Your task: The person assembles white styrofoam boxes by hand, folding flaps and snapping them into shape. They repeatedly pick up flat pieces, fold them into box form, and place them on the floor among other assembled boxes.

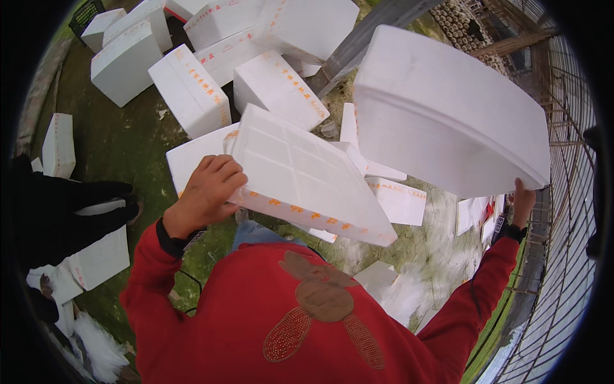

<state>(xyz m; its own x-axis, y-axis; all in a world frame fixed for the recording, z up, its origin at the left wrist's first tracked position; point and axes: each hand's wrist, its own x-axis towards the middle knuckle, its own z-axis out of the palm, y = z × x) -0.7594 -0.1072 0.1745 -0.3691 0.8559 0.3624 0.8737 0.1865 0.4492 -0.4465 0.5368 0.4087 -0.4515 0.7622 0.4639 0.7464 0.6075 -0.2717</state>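
My left hand [208, 192] is closed on the near left corner of a white foam box lid [307, 173]. The lid is tilted, with orange print along its narrow side. On the right, my right hand [522, 203] grips the lower corner of a large white foam box [441, 115], which is held up at a slant. Only part of that hand shows, as the box covers some of its fingers. The box and the lid are apart. Under the lid lies another white foam piece [201, 150], partly hidden.
Several white foam boxes [278, 89] stand ahead on the green, dirty ground [137, 153]. A grey metal post [358, 41] slants behind the raised box. Wire mesh [569, 192] runs along the right. At the left stands another person in dark trousers [70, 208]. Foam scraps [99, 345] lie lower left.
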